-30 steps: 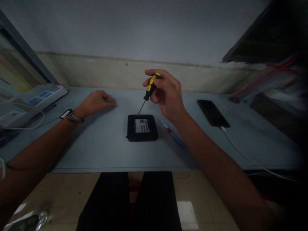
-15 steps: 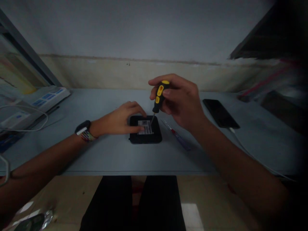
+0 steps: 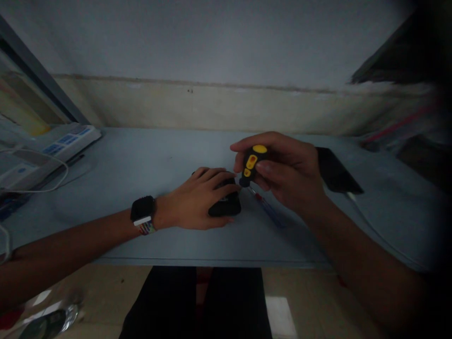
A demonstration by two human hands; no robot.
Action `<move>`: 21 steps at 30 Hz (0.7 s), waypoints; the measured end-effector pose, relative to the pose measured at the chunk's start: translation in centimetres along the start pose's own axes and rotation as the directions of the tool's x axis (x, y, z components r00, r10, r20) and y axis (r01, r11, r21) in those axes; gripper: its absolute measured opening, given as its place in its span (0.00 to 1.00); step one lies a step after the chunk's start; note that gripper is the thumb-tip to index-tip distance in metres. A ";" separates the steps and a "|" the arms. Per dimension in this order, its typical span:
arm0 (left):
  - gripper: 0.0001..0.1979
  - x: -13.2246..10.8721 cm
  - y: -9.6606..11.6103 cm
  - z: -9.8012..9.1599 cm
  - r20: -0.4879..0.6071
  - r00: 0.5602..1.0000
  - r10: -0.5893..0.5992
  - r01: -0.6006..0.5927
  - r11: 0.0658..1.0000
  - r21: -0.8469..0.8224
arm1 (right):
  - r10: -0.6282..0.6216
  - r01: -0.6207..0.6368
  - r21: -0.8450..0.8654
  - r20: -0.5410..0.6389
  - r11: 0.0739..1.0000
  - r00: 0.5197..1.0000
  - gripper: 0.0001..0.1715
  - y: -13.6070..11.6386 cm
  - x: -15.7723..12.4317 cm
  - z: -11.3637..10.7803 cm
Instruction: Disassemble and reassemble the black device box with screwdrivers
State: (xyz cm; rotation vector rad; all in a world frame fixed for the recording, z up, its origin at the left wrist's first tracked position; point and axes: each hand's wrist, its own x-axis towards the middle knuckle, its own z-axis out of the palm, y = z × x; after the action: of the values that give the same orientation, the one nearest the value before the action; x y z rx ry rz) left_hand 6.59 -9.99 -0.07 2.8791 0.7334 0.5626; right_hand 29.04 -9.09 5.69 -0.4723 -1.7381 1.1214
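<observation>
A flat black box (image 3: 229,207) lies on the table, mostly covered by my left hand (image 3: 201,200). The fingers of that hand reach across its top and far side, with the thumb along its near edge, gripping it. My right hand (image 3: 286,172) pinches a black-and-yellow screwdriver (image 3: 250,165) by the handle, tilted with its head down by the box's right edge. Its tip is too hidden to make out. Just right of the box lies a second screwdriver (image 3: 270,212) with a clear purplish handle and a red collar.
Behind my right hand lies a black phone (image 3: 339,174) with a white cable (image 3: 370,226) plugged in. A white power strip (image 3: 70,141) with blue sockets and a looped cable sits at the left. A wall (image 3: 212,108) runs along the table's back edge.
My left hand has moved right and spread over the box, covering its white label. My right hand with the screwdriver has come down and right, from above the label to the box's right edge.
</observation>
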 end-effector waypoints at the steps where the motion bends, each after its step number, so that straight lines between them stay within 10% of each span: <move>1: 0.34 0.0 0.1 0.0 -0.002 1.000 -0.004 0.004 1.000 0.001 | 0.000 0.000 0.019 0.000 1.000 1.000 0.15 0.0 0.0 0.0; 21: 0.27 -1.0 0.3 0.8 -0.130 0.991 -0.012 0.009 1.000 -0.026 | -0.004 0.005 0.038 -0.028 0.999 1.000 0.10 -0.1 -0.7 0.9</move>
State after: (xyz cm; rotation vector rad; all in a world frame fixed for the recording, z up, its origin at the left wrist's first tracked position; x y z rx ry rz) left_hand 6.22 -10.77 -1.05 2.8351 0.7529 0.7591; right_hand 28.60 -10.09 5.27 -0.4585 -1.6894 1.1382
